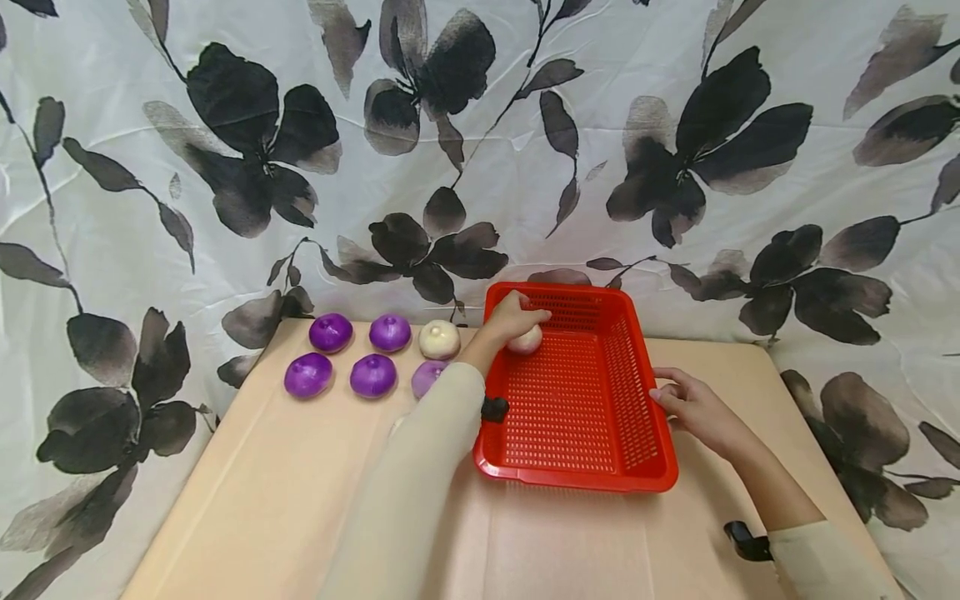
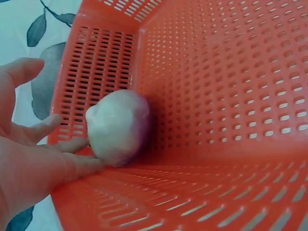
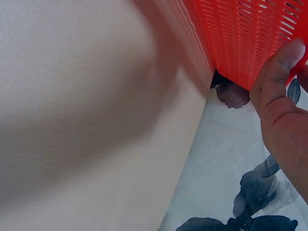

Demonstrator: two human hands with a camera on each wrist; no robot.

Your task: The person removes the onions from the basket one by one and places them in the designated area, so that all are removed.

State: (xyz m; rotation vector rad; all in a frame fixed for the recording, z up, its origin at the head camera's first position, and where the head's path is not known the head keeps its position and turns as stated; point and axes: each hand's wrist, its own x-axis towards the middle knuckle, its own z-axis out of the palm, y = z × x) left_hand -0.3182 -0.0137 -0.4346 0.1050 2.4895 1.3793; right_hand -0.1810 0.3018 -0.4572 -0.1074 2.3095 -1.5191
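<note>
A white onion with a purple side (image 2: 120,127) lies in the far left corner of a red plastic basket (image 1: 570,400). My left hand (image 1: 517,321) reaches over the basket's left rim. Its fingers are extended and spread, with the lower fingertips right at the onion, as the left wrist view shows (image 2: 43,149). On the basket's right side, my right hand (image 1: 697,408) pinches the rim between thumb and fingers. The thumb (image 3: 288,53) lies against the red wall in the right wrist view.
Left of the basket sit several purple onions (image 1: 373,376) in rows, with a white onion (image 1: 439,340) at the back. A paler purple onion (image 1: 427,377) is partly hidden by my left sleeve. Behind the table (image 1: 300,500) hangs a floral cloth (image 1: 555,208).
</note>
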